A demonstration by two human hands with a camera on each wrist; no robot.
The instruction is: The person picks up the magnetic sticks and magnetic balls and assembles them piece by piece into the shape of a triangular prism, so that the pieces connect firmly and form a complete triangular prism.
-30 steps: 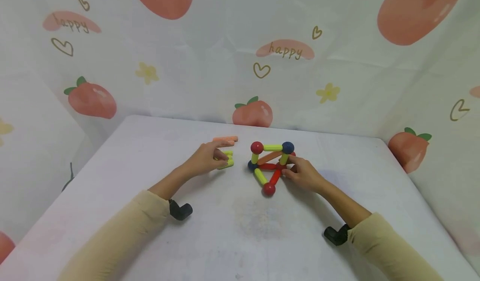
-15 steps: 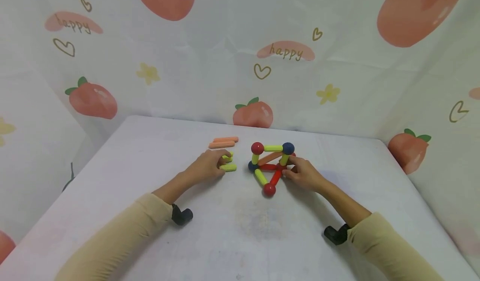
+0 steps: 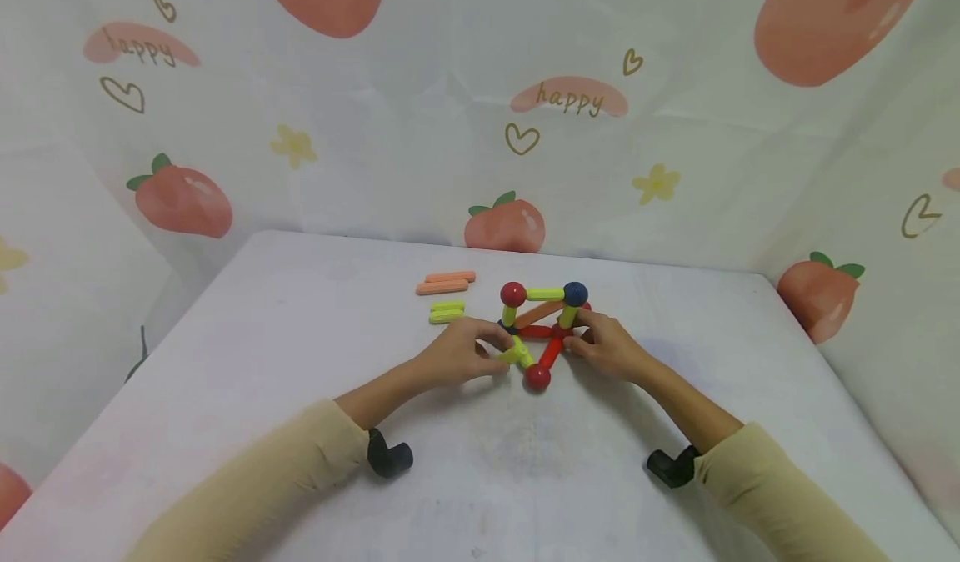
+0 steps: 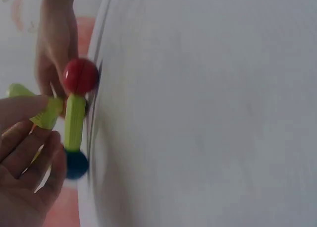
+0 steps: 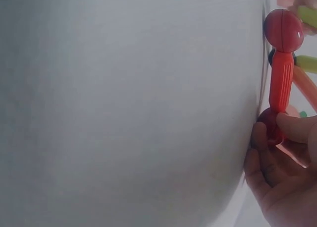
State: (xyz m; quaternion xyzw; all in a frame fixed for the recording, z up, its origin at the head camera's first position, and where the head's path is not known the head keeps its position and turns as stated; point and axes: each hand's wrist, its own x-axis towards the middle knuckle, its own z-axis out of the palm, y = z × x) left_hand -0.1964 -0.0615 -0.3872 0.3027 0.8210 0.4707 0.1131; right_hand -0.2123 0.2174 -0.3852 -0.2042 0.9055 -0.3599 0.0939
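A frame of magnetic rods and balls stands on the table. Its raised red ball and blue ball are joined by a yellow-green rod. Low at the front lies another red ball, with a red rod running from it to a red ball that my right hand grips between thumb and fingers. My left hand pinches a loose yellow-green rod close to the frame's front left side. In the head view it overlaps the yellow-green rod of the base.
Left of the frame, two yellow-green rods lie side by side on the table. Two orange rods lie just behind them. A patterned cloth hangs behind the table.
My left hand has picked up a yellow-green rod from the group on the left and brought it rightward to the frame. The right hand keeps its place on the frame.
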